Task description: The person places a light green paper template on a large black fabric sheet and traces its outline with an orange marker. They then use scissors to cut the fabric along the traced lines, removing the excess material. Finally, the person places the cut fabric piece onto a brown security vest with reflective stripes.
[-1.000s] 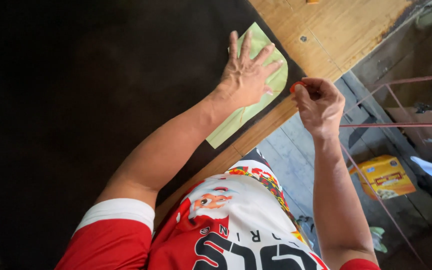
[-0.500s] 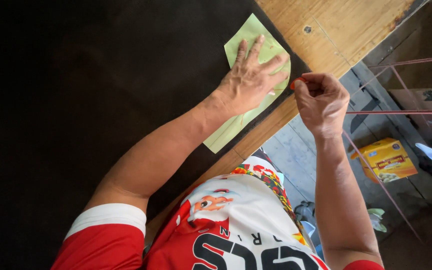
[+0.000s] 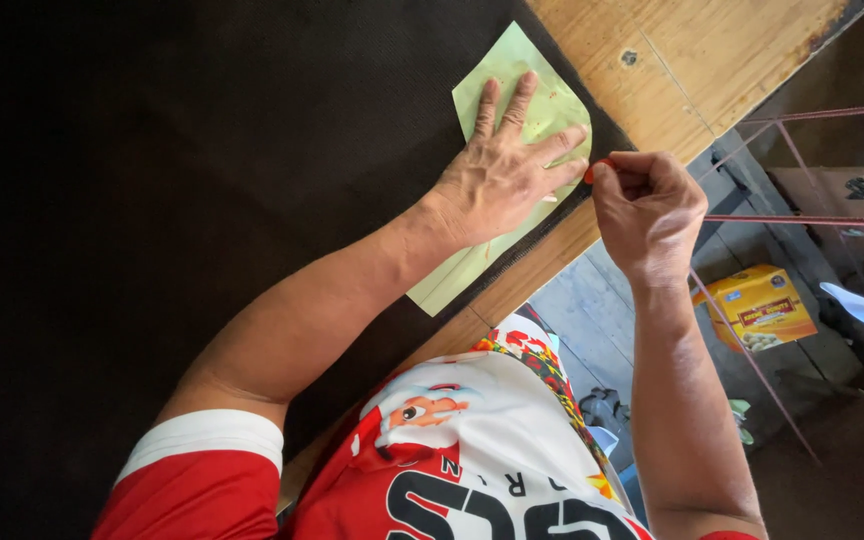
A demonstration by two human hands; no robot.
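Note:
My left hand (image 3: pixel 505 170) lies flat with fingers spread on a light green paper pattern (image 3: pixel 512 75), pressing it onto black fabric (image 3: pixel 202 200). My right hand (image 3: pixel 647 205) is closed around a small red-orange piece, likely chalk (image 3: pixel 595 168), with its tip at the pattern's right edge beside my left little finger. The pattern's lower end (image 3: pixel 442 290) shows below my left wrist. Most of the red piece is hidden inside my fist.
The black fabric covers a wooden table (image 3: pixel 682 50) whose bare corner shows at top right. Beyond the table edge are red cords (image 3: pixel 802 220), a yellow box (image 3: pixel 757 305) on a plank floor, and dark clutter.
My left hand has stayed spread flat on the pattern. My right hand has closed in to the pattern's edge beside it. The view has shifted, so the pattern sits lower in frame.

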